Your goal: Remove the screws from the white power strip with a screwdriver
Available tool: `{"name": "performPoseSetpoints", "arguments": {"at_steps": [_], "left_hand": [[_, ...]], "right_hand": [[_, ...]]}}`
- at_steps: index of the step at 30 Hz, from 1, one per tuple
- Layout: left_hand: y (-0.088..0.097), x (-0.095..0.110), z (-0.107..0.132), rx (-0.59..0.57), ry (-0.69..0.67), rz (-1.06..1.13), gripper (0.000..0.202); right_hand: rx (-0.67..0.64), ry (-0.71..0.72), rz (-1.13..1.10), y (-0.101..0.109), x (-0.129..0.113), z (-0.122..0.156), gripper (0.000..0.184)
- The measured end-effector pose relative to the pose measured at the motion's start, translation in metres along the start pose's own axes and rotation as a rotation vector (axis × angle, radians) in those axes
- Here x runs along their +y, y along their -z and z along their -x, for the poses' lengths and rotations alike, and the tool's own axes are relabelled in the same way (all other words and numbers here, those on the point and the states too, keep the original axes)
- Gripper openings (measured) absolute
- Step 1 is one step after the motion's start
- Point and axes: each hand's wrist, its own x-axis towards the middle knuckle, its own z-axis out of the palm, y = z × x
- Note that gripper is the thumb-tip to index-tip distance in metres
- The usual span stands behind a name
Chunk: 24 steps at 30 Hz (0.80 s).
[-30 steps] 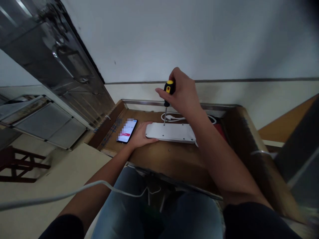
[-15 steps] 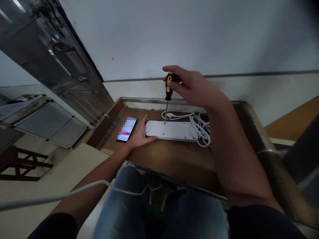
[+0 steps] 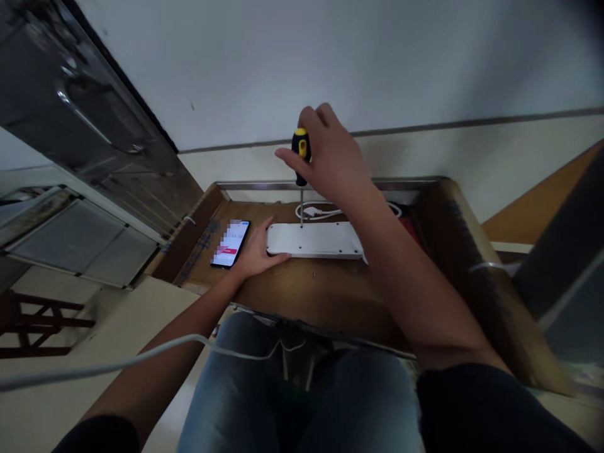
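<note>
A white power strip (image 3: 325,239) lies face down on the brown board, with small dark screw holes showing along its back. My left hand (image 3: 255,253) grips its left end, thumb along the near edge and fingers at the far side. A black and yellow screwdriver (image 3: 301,157) stands nearly upright, its tip at a hole near the strip's far edge. My right hand (image 3: 330,151) is around the handle, fingers curled behind it and thumb sticking out to the left. A tiny screw-like piece (image 3: 314,274) lies on the board in front of the strip.
A lit smartphone (image 3: 230,244) lies left of my left hand. The strip's white cord (image 3: 321,212) is behind it, partly hidden by my right forearm. Raised wooden sides (image 3: 500,283) and a wall (image 3: 401,63) bound the board. A pale cable (image 3: 155,347) crosses above my left forearm.
My right hand has turned on the screwdriver handle, its fingers now pointing up and its thumb out to the left. The view has shifted slightly. My left hand keeps its place on the strip.
</note>
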Motion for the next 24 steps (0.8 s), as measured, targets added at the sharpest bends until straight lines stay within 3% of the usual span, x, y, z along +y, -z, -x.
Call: {"name": "performPoseSetpoints", "arguments": {"at_steps": [3, 7, 12, 18, 24], "left_hand": [[0.001, 0.002, 0.0, -0.004, 0.006, -0.016, 0.116], [0.002, 0.004, 0.001, -0.012, 0.003, -0.016, 0.115], [0.003, 0.006, 0.001, -0.018, 0.0, -0.007, 0.115], [0.001, 0.003, 0.0, 0.004, 0.008, -0.007, 0.112], [0.0, 0.005, 0.0, 0.002, 0.017, -0.019, 0.111]], "right_hand": [[-0.072, 0.141, -0.072, -0.004, 0.008, 0.0, 0.033], [-0.139, 0.265, -0.261, 0.002, 0.018, 0.0, 0.044], [-0.237, 0.175, -0.358, 0.017, 0.012, 0.001, 0.049], [0.036, 0.022, -0.083, -0.007, -0.004, 0.001, 0.026], [0.057, -0.056, 0.001, -0.025, -0.007, 0.008, 0.05]]}}
